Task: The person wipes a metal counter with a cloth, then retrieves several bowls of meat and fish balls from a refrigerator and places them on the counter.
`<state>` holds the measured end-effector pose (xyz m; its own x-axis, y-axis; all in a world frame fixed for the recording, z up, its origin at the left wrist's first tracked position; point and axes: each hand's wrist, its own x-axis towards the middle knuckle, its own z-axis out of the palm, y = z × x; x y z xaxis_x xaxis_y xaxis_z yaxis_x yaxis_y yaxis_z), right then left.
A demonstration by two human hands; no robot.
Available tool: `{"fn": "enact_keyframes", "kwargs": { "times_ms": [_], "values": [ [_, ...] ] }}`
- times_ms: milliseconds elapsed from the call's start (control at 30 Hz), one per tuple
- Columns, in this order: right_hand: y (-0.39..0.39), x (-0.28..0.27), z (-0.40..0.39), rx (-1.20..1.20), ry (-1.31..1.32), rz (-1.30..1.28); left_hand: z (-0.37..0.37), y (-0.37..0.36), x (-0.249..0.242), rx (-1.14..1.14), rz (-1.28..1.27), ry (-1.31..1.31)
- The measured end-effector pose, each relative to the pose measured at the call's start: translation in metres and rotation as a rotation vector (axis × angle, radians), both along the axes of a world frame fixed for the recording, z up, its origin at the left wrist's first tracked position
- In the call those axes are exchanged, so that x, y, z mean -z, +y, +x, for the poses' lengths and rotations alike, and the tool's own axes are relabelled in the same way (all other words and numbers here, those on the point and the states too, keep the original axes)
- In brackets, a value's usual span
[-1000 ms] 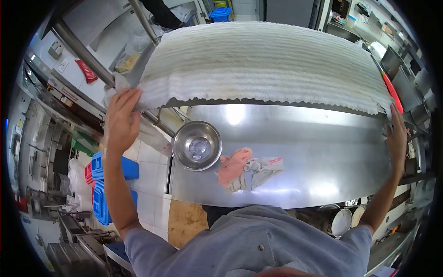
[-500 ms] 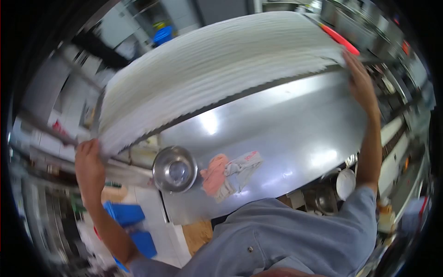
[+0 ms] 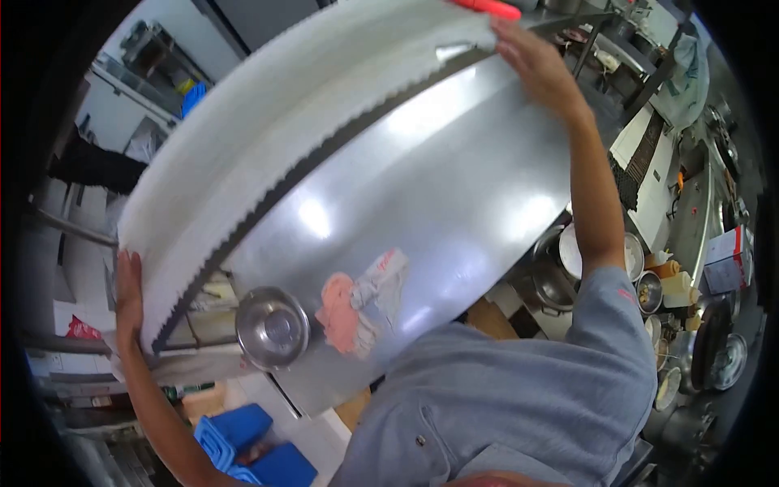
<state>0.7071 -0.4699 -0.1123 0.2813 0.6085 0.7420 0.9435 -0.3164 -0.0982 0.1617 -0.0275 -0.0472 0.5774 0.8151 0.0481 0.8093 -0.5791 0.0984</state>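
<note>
A long white sheet or stack with a jagged front edge (image 3: 243, 154) spans the far side of the steel table (image 3: 454, 178), curved by the lens. At its lower left end my left hand (image 3: 128, 296) is closed on the edge, fingers together and pointing up. My right hand (image 3: 540, 69) holds its upper right corner, beside a red handle (image 3: 491, 8); the fingertips are partly blurred. Between my arms on the table lie a steel bowl (image 3: 273, 329), a crumpled pink cloth (image 3: 341, 312) and a crumpled grey-white cloth (image 3: 383, 286).
Blue bins (image 3: 235, 430) stand on the floor at the lower left. A metal rail (image 3: 73, 226) runs along the left. Pots (image 3: 550, 280), sauce bottles (image 3: 677, 282) and a white and red box (image 3: 725, 260) sit at the right. A dark cloth (image 3: 97, 166) hangs far left.
The view has turned, so the table now slants more steeply. The white sheet and both my hands appear farther left; my left hand sits lower and my right hand higher. Both remain at its ends.
</note>
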Motion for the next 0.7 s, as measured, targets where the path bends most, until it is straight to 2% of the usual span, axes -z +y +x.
{"fn": "enact_keyframes", "kwargs": {
  "times_ms": [33,67,100,133,167,200,267,300,367,400,433,467,500,533,600,633,667,700],
  "values": [
    [0.001,0.002,0.006,-0.054,0.109,0.044,0.002,-0.004,-0.009,-0.038,-0.038,-0.038],
    [-0.003,-0.004,0.016,0.02,0.138,-0.047,0.008,-0.007,-0.018,-0.083,-0.075,-0.071],
    [0.01,-0.022,-0.018,0.062,0.079,0.118,0.013,-0.007,-0.019,-0.136,-0.113,-0.1],
    [0.015,-0.057,-0.065,0.008,0.246,-0.003,0.0,0.035,-0.016,-0.178,-0.053,-0.061],
    [0.022,-0.063,-0.069,0.074,0.408,-0.049,0.013,0.019,-0.019,-0.158,-0.074,-0.126],
    [0.028,-0.061,-0.063,0.048,0.422,-0.078,0.026,0.003,-0.023,-0.139,-0.092,-0.198],
    [0.039,-0.055,-0.04,-0.09,-0.04,-0.217,0.024,0.028,-0.008,-0.055,-0.074,-0.217],
    [0.042,-0.052,-0.049,-0.118,-0.039,-0.227,0.016,0.045,0.0,-0.012,-0.018,-0.179],
    [0.041,-0.048,-0.078,0.048,-0.125,-0.088,0.016,0.036,-0.013,-0.108,-0.075,-0.111],
    [0.043,-0.04,-0.086,0.163,-0.132,0.039,0.011,0.045,-0.017,0.005,0.053,-0.141],
    [0.046,-0.023,-0.096,0.278,-0.133,0.163,0.001,0.051,-0.017,0.119,0.179,-0.164],
    [0.049,0.007,-0.109,0.112,-0.091,0.183,-0.009,0.031,-0.017,0.098,0.17,-0.162],
    [0.049,0.044,-0.126,-0.049,-0.046,0.206,-0.01,-0.017,-0.021,0.125,0.408,-0.214],
    [0.064,0.073,-0.181,-0.142,0.247,0.162,-0.011,-0.065,-0.024,0.16,0.646,-0.262],
    [0.086,0.156,-0.225,-0.401,0.487,-0.211,-0.024,-0.145,-0.012,0.322,0.516,-0.514],
    [0.097,0.181,-0.25,-0.549,0.407,-0.283,-0.044,-0.163,0.007,0.461,0.471,-0.573],
    [0.105,0.197,-0.28,-0.579,0.492,-0.342,-0.064,-0.178,0.03,0.599,0.422,-0.631],
    [0.115,0.211,-0.301,-0.6,0.472,-0.373,-0.082,-0.196,0.047,0.551,0.394,-0.568]
  ]
}}
